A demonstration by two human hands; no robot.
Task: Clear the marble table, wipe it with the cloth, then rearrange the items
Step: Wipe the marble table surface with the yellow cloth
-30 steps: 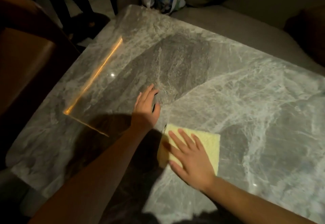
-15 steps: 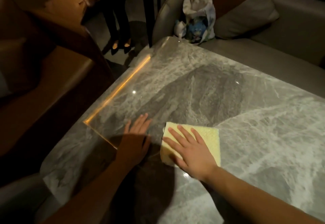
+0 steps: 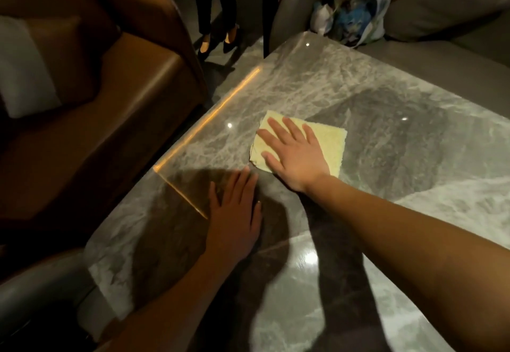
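The yellow cloth (image 3: 328, 144) is lying flat on the grey marble table (image 3: 386, 213), folded into a rough square with no clear long axis; its corners are pointing toward the table's far left edge and toward the person. The right hand (image 3: 296, 155) is lying palm down on the cloth's left half with fingers spread, covering it while the right half is showing beyond the knuckles. The left hand (image 3: 234, 213) is resting flat on bare marble just beside and nearer than the cloth, fingers close together, not touching it. A brown leather armchair (image 3: 96, 103) is standing off the table's left edge. A plastic bag (image 3: 356, 6) is sitting on the grey sofa (image 3: 455, 34) past the far corner. Another person's legs (image 3: 218, 6) are standing on the floor beyond. Nothing is lying between cloth and hands.
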